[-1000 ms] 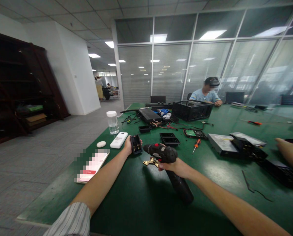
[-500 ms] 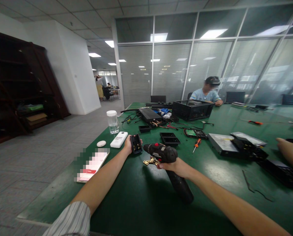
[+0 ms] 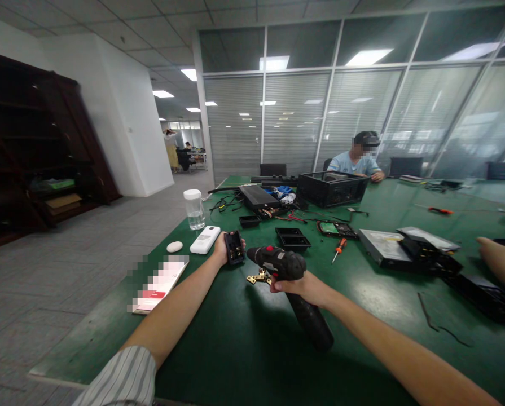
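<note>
Presently, a small black casing (image 3: 234,247) is held in my left hand (image 3: 220,251), fingers curled around it. My right hand (image 3: 305,288) grips a power drill (image 3: 280,262), its nose near the casing. Brass pieces (image 3: 251,279) show near the right fingers; a black tray (image 3: 297,246) rests beyond them. Left of the left fingers: a white device (image 3: 205,241).

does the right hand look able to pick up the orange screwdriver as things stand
Probably not as it is: the right hand is wrapped around the grip of the cordless drill. The orange screwdriver lies beyond the drill and to its right, seemingly within reach if that hand were free.
</note>
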`<state>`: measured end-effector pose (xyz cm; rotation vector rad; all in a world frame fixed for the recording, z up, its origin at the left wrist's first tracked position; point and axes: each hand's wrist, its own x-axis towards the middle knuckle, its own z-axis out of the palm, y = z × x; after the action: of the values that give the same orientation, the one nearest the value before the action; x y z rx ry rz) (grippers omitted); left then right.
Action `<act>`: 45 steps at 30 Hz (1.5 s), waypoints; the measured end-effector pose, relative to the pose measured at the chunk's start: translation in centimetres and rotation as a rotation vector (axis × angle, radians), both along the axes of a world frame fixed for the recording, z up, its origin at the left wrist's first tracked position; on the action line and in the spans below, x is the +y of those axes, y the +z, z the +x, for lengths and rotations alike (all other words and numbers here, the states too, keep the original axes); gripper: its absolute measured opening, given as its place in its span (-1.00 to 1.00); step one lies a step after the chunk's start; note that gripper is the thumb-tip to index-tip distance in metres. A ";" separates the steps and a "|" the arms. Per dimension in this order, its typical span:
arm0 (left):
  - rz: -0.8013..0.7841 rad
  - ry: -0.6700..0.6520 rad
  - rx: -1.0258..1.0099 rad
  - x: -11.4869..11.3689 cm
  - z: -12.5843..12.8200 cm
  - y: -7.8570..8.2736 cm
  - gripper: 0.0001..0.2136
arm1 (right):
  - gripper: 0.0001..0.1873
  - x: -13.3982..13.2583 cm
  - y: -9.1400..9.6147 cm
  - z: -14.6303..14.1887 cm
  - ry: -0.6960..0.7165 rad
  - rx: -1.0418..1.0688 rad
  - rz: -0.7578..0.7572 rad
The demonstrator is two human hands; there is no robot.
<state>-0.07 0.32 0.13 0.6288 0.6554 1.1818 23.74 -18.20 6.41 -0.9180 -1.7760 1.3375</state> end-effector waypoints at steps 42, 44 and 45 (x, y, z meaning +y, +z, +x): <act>-0.052 -0.013 -0.069 0.3 -0.1 -0.3 -0.59 | -0.61 -0.4 0.5 -0.2 -0.009 0.042 -0.067; -0.058 -0.018 -0.079 0.4 -0.1 -0.3 -0.59 | -0.58 -0.4 0.5 -0.2 -0.017 0.047 -0.079; -0.056 -0.020 -0.078 0.4 -0.1 -0.3 -0.59 | -0.57 -0.3 0.4 -0.2 -0.017 0.054 -0.087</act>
<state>-0.18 0.70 -0.14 0.5381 0.6126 1.1601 23.56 -18.49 6.83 -0.9335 -1.6772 1.4255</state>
